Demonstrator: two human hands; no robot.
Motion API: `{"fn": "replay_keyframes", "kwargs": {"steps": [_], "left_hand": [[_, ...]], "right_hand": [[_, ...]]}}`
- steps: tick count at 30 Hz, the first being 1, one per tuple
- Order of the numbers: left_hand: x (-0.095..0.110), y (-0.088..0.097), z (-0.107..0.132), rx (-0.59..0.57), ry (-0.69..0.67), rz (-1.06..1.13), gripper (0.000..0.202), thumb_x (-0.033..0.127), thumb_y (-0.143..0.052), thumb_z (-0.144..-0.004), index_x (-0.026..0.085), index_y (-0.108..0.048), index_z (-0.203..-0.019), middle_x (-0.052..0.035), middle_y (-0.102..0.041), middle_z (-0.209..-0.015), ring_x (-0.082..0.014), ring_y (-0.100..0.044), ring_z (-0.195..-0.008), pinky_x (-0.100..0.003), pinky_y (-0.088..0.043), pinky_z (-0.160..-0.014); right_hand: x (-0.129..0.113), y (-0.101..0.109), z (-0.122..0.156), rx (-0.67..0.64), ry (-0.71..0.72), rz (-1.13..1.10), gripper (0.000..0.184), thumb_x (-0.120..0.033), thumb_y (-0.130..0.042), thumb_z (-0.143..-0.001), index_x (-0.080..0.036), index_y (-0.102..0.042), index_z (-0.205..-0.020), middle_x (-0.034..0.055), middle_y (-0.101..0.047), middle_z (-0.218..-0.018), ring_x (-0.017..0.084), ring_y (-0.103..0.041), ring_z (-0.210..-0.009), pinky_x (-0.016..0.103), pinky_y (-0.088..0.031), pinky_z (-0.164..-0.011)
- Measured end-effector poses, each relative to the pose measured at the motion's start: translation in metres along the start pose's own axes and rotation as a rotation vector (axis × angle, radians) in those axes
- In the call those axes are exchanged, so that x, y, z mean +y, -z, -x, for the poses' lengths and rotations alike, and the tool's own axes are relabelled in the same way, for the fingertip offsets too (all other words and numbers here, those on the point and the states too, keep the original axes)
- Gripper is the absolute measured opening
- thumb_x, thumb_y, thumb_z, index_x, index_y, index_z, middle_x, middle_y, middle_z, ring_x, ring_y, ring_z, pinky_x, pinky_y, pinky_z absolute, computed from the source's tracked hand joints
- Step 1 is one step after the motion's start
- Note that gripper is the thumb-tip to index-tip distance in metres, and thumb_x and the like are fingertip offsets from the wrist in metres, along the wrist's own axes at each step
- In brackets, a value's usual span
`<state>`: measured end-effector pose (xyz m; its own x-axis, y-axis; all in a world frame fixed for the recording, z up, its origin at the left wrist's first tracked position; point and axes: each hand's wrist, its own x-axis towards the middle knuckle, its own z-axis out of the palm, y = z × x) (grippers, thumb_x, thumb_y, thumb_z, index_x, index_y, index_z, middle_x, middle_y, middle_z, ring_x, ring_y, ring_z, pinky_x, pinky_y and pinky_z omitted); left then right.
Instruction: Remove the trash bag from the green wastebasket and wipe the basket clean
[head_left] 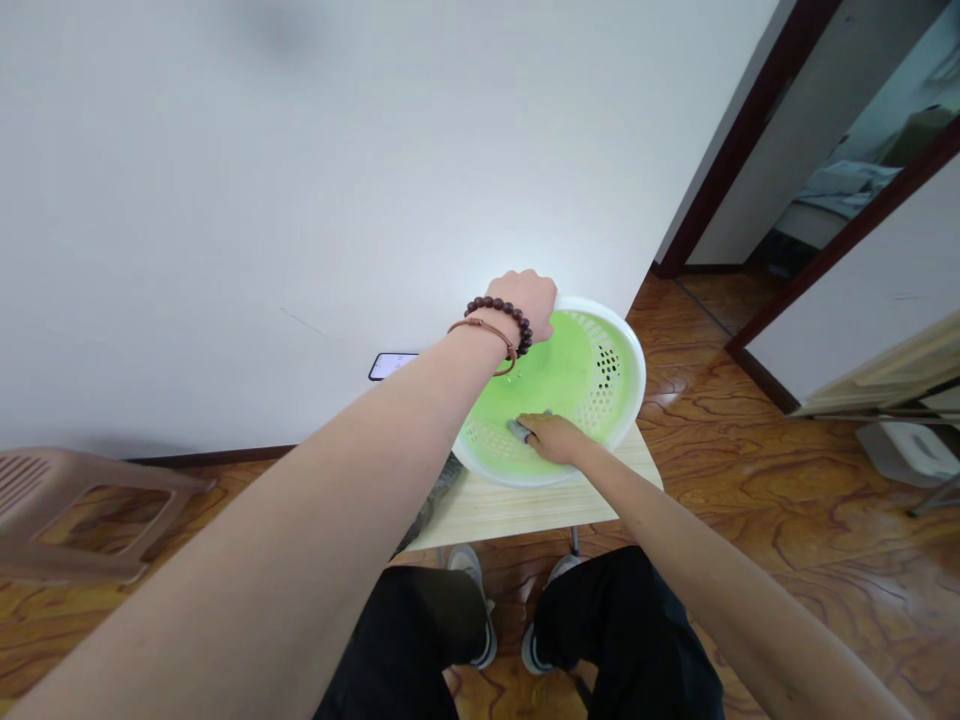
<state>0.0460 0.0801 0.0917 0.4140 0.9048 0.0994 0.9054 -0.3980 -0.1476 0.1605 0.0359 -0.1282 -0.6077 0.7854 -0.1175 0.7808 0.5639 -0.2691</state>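
Note:
A round plastic draining basket [600, 425], green inside with a white rim and rows of holes, sits on a small light wooden table. My left hand [526, 298], wearing a beaded bracelet and a brown cord at the wrist, is closed on the basket's far rim. Down inside the basket, my right hand [553, 437] presses a grey cloth [518, 431] against the near inner wall. Most of that cloth is hidden under the fingers. My left forearm covers the basket's left side.
A phone [388, 366] with a lit screen lies by the wall, left of the basket. Something dark grey [442, 485] is partly hidden under my left forearm on the table [517, 510]. A plastic stool [90, 510] stands at left; a doorway opens at right.

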Motion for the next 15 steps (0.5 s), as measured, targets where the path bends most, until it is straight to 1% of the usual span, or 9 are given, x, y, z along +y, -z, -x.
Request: {"fn": "replay_keyframes", "kwargs": {"steps": [2,4,6,8,10,12,15], "left_hand": [[0.001,0.001,0.0,0.006,-0.01,0.007,0.037,0.029,-0.053,-0.07,0.016,-0.061,-0.104,-0.013,-0.061,-0.102,-0.0266,-0.056,-0.093,-0.035,-0.045,-0.074],[0.002,0.002,0.001,0.004,-0.003,0.014,0.037,0.03,-0.054,-0.07,0.017,-0.061,-0.104,-0.0122,-0.061,-0.101,-0.0266,-0.055,-0.094,-0.036,-0.044,-0.075],[0.002,0.002,0.001,0.001,0.017,0.019,0.038,0.031,-0.055,-0.07,0.018,-0.06,-0.105,-0.0109,-0.062,-0.1,-0.026,-0.054,-0.095,-0.035,-0.044,-0.076],[0.002,0.002,0.001,0.001,0.032,0.021,0.038,0.032,-0.055,-0.07,0.019,-0.06,-0.106,-0.0103,-0.062,-0.1,-0.0258,-0.054,-0.096,-0.035,-0.043,-0.077],[0.001,0.001,0.001,0.004,0.029,0.023,0.038,0.033,-0.055,-0.07,0.018,-0.06,-0.105,-0.0111,-0.062,-0.1,-0.0265,-0.055,-0.095,-0.036,-0.043,-0.077],[0.002,0.001,0.001,0.006,0.018,0.032,0.038,0.033,-0.055,-0.071,0.017,-0.061,-0.104,-0.0122,-0.061,-0.102,-0.0274,-0.055,-0.095,-0.037,-0.043,-0.077],[0.003,0.001,0.0,0.004,0.008,0.049,0.038,0.033,-0.055,-0.071,0.017,-0.061,-0.105,-0.0122,-0.061,-0.104,-0.0275,-0.054,-0.096,-0.038,-0.043,-0.078]], "right_hand": [[0.002,0.002,-0.002,0.009,-0.081,0.043,0.04,-0.017,-0.038,-0.085,-0.017,-0.045,-0.124,0.0114,-0.059,-0.117,0.022,-0.055,-0.105,0.034,-0.037,-0.088],[0.005,0.006,-0.004,-0.003,-0.152,0.049,0.041,-0.016,-0.04,-0.084,-0.016,-0.045,-0.125,0.0123,-0.063,-0.109,0.023,-0.058,-0.098,0.033,-0.04,-0.081],[0.009,0.013,-0.005,-0.071,-0.124,0.01,0.043,-0.019,-0.045,-0.081,-0.016,-0.045,-0.124,0.0119,-0.063,-0.107,0.023,-0.059,-0.094,0.031,-0.042,-0.076],[0.012,0.021,-0.005,-0.161,-0.026,-0.015,0.047,-0.02,-0.051,-0.078,-0.019,-0.045,-0.125,0.0104,-0.063,-0.108,0.022,-0.06,-0.093,0.029,-0.043,-0.073],[0.012,0.028,-0.007,-0.217,0.032,0.028,0.048,-0.018,-0.052,-0.076,-0.021,-0.046,-0.124,0.0098,-0.064,-0.106,0.022,-0.061,-0.091,0.028,-0.043,-0.071],[0.008,0.032,-0.01,-0.238,0.01,0.122,0.042,-0.016,-0.048,-0.079,-0.019,-0.049,-0.121,0.0118,-0.065,-0.102,0.023,-0.061,-0.089,0.029,-0.043,-0.069],[-0.004,0.031,-0.016,-0.185,-0.057,0.243,0.032,-0.013,-0.038,-0.085,-0.016,-0.053,-0.113,0.0146,-0.064,-0.099,0.023,-0.061,-0.089,0.031,-0.043,-0.07]]}}
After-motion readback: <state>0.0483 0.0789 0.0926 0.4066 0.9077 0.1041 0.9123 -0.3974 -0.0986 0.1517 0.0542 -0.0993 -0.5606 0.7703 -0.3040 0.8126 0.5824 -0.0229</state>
